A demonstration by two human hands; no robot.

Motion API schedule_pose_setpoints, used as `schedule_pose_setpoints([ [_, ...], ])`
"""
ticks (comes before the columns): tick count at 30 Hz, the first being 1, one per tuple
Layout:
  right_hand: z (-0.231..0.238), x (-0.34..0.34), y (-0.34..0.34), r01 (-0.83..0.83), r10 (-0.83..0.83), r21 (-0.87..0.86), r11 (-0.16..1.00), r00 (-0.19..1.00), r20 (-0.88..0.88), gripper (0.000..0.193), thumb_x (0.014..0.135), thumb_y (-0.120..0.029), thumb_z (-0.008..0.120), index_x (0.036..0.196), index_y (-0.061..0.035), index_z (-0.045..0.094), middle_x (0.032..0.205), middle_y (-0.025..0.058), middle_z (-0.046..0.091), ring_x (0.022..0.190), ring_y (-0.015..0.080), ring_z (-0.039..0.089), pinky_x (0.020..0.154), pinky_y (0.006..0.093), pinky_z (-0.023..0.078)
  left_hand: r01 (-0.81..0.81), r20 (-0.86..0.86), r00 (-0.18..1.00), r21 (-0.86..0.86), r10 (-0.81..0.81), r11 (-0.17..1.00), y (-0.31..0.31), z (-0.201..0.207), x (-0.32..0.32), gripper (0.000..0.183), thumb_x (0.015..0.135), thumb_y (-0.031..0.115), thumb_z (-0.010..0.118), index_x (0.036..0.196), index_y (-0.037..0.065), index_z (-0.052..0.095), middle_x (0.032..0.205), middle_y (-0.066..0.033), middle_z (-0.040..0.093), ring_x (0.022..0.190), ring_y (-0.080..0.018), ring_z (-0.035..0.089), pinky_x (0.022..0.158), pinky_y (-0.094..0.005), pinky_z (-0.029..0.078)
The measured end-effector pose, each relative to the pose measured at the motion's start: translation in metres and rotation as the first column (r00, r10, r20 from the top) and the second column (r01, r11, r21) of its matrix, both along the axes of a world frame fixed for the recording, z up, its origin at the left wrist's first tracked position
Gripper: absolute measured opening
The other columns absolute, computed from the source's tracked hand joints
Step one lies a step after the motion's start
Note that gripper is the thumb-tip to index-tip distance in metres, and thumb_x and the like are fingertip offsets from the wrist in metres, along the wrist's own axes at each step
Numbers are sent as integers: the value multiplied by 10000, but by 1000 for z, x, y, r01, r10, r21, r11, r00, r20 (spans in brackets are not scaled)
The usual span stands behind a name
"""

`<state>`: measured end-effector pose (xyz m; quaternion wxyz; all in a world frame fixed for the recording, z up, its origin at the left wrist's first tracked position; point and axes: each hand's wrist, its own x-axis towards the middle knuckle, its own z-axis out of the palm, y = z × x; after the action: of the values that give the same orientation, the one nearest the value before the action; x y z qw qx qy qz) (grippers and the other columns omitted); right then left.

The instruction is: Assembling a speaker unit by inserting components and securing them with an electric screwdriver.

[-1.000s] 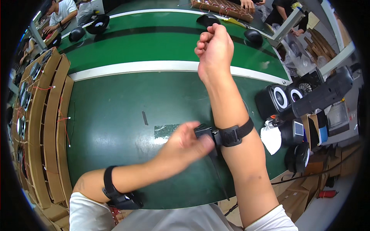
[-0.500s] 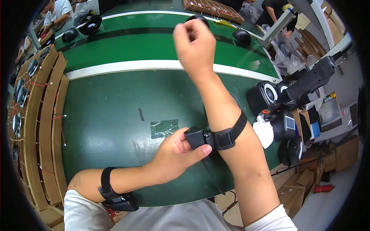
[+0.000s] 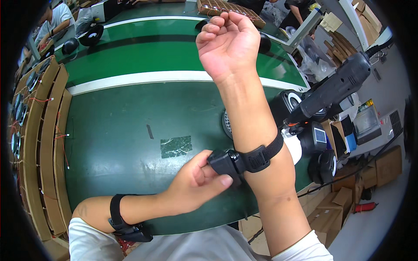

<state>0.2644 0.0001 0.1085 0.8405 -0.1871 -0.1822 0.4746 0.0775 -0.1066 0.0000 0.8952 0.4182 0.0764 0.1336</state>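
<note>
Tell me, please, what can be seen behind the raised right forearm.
Left of the right forearm, the edge of a round, perforated object shows; to its right, part of a white item. The forearm covers whatever lies between.

White short sleeves [image 3: 93, 240] top both arms [image 3: 250, 106], each wearing a black strap [image 3: 274, 148] with a black box [image 3: 223, 162].

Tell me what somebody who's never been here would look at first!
Probably the open right hand, raised palm-up at the top centre over the bright green strip. Just below the middle, the left hand grips a black device strapped to the right forearm. The big black tool at the upper right stands out too.
</note>
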Motion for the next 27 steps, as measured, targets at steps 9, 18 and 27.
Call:
schedule_pose_setpoints([
  [9,-19,-14,-3,53,-54,-97,994,999,1,111,900,-195,530,858,-99,493,720,20,507,618,143,447,554,282,383,-46,22,999,-46,47,998,5,-11,5,539,950,111,674,1389,-16,387,1314,-98,554,1189,-154,562,1022,-324,460],
  [18,-36,-9,4,18,-28,-166,986,998,-52,138,886,-236,533,869,-109,481,696,11,499,604,134,446,542,280,381,-30,-169,985,36,36,999,1,-1,3,368,900,7,712,1218,-24,530,1154,-76,645,1050,-120,631,931,-284,537],
  [27,-37,18,-10,66,-75,-176,982,996,-45,136,889,-233,532,868,-107,485,696,17,485,597,143,425,533,288,364,-448,-171,874,80,455,891,59,-10,10,325,1033,242,508,1269,20,487,1149,-113,641,1018,-198,643,871,-304,526],
])
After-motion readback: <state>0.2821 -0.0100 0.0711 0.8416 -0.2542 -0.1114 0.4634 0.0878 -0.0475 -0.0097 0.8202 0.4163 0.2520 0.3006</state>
